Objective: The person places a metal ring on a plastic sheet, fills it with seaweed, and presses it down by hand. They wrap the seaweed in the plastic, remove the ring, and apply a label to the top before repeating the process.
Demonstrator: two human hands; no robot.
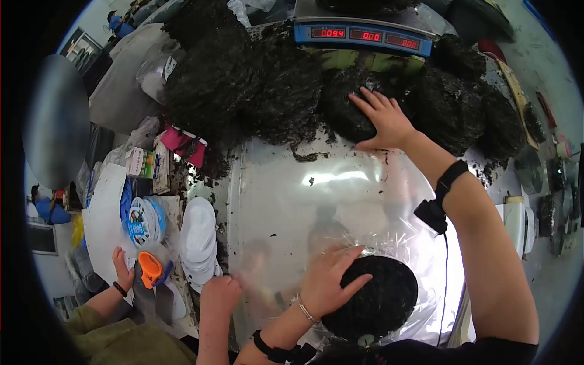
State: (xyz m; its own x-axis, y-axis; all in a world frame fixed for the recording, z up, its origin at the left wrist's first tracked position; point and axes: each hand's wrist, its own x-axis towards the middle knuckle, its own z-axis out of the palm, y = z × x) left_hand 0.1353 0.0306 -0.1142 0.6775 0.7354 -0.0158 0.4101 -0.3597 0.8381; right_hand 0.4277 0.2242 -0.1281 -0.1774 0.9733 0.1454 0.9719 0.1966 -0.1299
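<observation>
Fingers of the left hand (pixel 325 280) spread flat over a round dark seaweed cake (pixel 380 298) lying in clear plastic wrap (pixel 389 234) at the near edge of the worktop (pixel 274 182). Across it, the right hand (pixel 383 118) presses open-palmed on one of the piled seaweed cakes (pixel 255 85) along the far edge, just below a blue scale (pixel 363 33). At the near left corner, another person's hands (pixel 219 292) work beside stacked white lids (pixel 199 234).
</observation>
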